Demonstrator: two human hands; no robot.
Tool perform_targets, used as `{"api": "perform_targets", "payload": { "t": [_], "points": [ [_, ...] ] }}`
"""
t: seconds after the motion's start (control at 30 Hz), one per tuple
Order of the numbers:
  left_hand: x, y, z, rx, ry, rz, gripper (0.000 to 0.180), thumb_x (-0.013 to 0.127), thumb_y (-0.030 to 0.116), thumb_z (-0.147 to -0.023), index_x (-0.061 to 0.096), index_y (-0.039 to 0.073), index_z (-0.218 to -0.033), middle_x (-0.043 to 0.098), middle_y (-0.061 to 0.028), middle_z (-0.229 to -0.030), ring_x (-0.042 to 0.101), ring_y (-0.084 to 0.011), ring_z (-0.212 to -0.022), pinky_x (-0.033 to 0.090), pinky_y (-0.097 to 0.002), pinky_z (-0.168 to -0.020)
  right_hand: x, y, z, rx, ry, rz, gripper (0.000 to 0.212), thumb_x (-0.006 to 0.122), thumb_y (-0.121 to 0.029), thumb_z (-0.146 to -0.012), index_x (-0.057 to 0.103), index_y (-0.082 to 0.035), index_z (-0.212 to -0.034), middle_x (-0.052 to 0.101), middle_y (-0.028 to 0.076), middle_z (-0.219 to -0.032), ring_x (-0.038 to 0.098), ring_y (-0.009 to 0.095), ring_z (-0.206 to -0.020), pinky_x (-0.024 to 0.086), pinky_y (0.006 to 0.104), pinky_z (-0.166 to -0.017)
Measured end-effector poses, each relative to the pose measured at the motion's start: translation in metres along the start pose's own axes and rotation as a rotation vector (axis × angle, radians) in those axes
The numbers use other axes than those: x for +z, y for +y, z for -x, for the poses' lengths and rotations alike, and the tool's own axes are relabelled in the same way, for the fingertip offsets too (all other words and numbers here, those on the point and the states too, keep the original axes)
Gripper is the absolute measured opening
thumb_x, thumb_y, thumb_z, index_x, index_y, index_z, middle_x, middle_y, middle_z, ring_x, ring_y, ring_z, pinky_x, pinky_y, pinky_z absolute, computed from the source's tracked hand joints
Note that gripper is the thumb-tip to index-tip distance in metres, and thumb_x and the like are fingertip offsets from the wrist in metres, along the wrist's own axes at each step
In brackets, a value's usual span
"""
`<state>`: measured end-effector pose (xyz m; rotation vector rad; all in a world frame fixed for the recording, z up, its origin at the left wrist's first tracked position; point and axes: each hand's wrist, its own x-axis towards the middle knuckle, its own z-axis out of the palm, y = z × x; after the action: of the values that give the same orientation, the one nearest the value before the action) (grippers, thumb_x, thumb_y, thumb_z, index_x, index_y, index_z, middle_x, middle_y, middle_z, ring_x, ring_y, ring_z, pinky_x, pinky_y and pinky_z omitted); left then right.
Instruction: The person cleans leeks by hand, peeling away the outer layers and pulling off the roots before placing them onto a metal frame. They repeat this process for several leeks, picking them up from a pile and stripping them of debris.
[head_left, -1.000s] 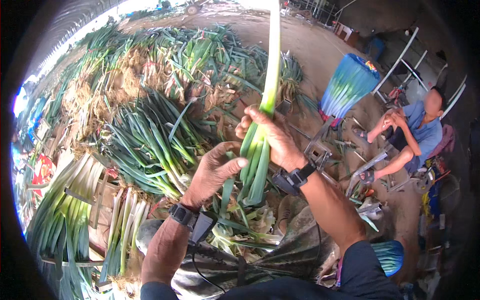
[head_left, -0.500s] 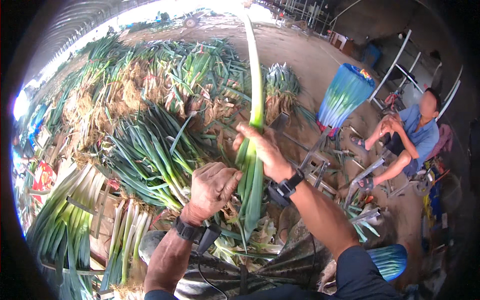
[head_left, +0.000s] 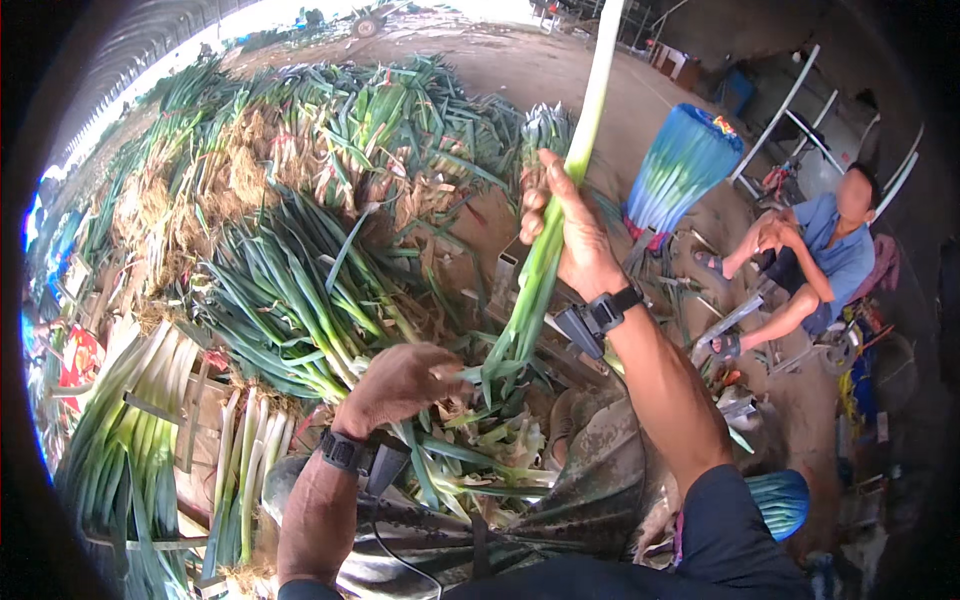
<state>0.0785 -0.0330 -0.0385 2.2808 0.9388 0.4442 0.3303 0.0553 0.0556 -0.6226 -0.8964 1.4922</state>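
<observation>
A long leek [head_left: 592, 110] with a white shaft slants upward, its green leaves hanging down toward my left hand. My right hand [head_left: 583, 240] wraps around its pale green part, thumb pointing up along the shaft. Lower down, my left hand [head_left: 395, 388] is beside the drooping leaf tips, its fingers curled and blurred; whether it grips a leaf is unclear. Loose leaves and peeled scraps [head_left: 500, 450] lie beneath both hands. Just left is a heap of leeks [head_left: 300, 300] with dark green tops.
Cleaned leeks [head_left: 150, 400] rest in a metal rack at the lower left. Rooted leek bundles [head_left: 250, 150] cover the ground behind. A wrapped bundle [head_left: 685, 165] stands at right, near a seated person [head_left: 840, 250]. Metal frame parts [head_left: 740, 320] stick up between us.
My right hand has moved up and right with the leek, tilting its top rightward. My left hand has dropped slightly down and left, and its fist has loosened.
</observation>
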Motion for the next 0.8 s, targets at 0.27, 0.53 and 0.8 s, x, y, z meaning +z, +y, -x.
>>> {"api": "perform_targets", "payload": {
  "t": [0.27, 0.53, 0.8],
  "points": [
    [0.022, 0.007, -0.019, -0.100, 0.060, 0.625, 0.062, 0.078, 0.034, -0.084, 0.056, 0.000, -0.131, 0.067, -0.0151, -0.116, 0.068, -0.0207, -0.090, 0.054, -0.0344, -0.077, -0.009, -0.004, -0.008, -0.165, 0.074, 0.024, 0.044, 0.069, -0.023, -0.093, 0.049, -0.018, -0.132, 0.052, -0.001, -0.075, 0.046, 0.008, -0.053, 0.041, 0.0246, -0.048],
    [0.032, -0.005, -0.020, 0.033, -0.201, 0.183, 0.039, 0.069, 0.039, -0.089, 0.065, 0.001, -0.098, 0.061, -0.0207, -0.081, 0.060, -0.0364, -0.073, 0.046, -0.0437, -0.067, -0.018, -0.027, -0.002, -0.009, -0.188, -0.097, 0.055, 0.060, -0.047, -0.092, 0.051, -0.014, -0.135, 0.049, 0.000, -0.072, 0.046, 0.012, -0.056, 0.042, 0.0288, -0.053],
    [0.024, -0.002, -0.012, -0.206, -0.195, -0.058, 0.043, 0.071, 0.046, -0.086, 0.071, 0.009, -0.108, 0.069, -0.0194, -0.090, 0.066, -0.0384, -0.086, 0.052, -0.0459, -0.074, -0.011, -0.029, 0.003, -0.007, 0.043, 0.070, 0.047, 0.063, -0.047, -0.094, 0.054, -0.018, -0.130, 0.039, -0.007, -0.067, 0.041, 0.007, -0.055, 0.041, 0.0272, -0.055]
  ]
}}
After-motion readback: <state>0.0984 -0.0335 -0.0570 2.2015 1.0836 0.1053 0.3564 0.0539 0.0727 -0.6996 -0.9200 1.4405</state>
